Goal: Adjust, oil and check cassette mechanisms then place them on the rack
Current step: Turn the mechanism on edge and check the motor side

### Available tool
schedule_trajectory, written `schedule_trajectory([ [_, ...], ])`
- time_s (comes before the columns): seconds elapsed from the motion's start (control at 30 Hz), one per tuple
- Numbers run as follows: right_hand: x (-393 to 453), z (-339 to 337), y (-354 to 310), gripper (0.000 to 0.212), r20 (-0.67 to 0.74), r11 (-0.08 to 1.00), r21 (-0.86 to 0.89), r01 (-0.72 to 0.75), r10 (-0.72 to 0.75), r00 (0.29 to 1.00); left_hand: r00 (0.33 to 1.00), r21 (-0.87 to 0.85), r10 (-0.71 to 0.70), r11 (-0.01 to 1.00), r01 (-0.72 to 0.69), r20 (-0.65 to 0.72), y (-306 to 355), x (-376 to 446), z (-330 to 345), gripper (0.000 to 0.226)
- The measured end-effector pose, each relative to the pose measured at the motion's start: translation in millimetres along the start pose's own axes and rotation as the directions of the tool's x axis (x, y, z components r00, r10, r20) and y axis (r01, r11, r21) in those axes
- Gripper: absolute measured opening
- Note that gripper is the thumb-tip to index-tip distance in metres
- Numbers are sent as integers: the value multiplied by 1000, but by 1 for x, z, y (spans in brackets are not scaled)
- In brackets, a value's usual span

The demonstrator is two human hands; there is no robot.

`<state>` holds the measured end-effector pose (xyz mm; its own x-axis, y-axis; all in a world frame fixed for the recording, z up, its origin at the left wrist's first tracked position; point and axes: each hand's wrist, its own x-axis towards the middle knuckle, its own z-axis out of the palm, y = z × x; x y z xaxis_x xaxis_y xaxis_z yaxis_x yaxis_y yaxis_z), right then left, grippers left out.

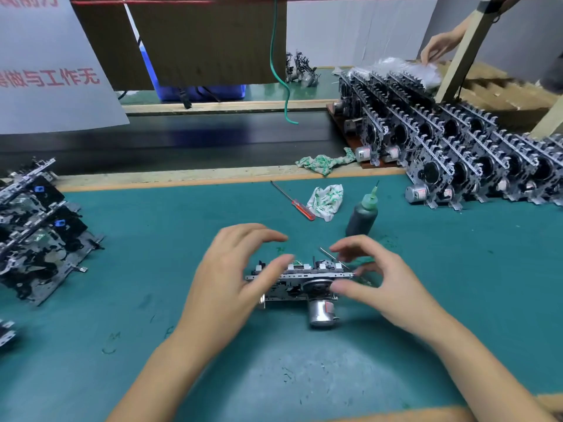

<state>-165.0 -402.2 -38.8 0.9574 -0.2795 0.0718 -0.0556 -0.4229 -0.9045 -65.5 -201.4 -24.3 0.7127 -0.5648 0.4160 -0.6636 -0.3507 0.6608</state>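
A cassette mechanism (304, 277) stands on edge on the green mat (152, 254), its silver motor (320, 312) pointing toward me. My left hand (231, 275) arches over its left end, thumb lying across the front and fingers spread above it, gripping nothing. My right hand (384, 278) holds the right end, thumb on the front by the flywheel and fingertips behind the frame's tip. A thin metal rod (330, 255) slants up near my right index finger; whether I hold it is unclear. Finished mechanisms fill the rack (457, 147) at the right.
A dark oil bottle with a green nozzle (362, 214), a red-handled screwdriver (294, 201) and a crumpled rag (326, 201) lie just beyond the mechanism. More mechanisms (36, 226) are piled at the left. Another person's hand (438, 45) reaches over the rack's far end.
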Motion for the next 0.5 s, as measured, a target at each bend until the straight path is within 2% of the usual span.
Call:
schedule_trajectory([
  [0.07,2,5,3,37,84,997,-37,61,-58,995,989,-62,82,995,-75,123,7,7,7,32],
  [0.17,6,10,5,34,62,996,-33,80,-78,995,971,-59,103,994,-93,216,6,11,14,32],
  [0.4,9,11,3,34,80,997,51,58,-62,995,971,-55,147,989,-139,190,1,11,19,29],
  [0.5,10,10,1,31,104,996,86,37,-46,994,971,-114,139,986,-118,196,-2,11,19,20],
])
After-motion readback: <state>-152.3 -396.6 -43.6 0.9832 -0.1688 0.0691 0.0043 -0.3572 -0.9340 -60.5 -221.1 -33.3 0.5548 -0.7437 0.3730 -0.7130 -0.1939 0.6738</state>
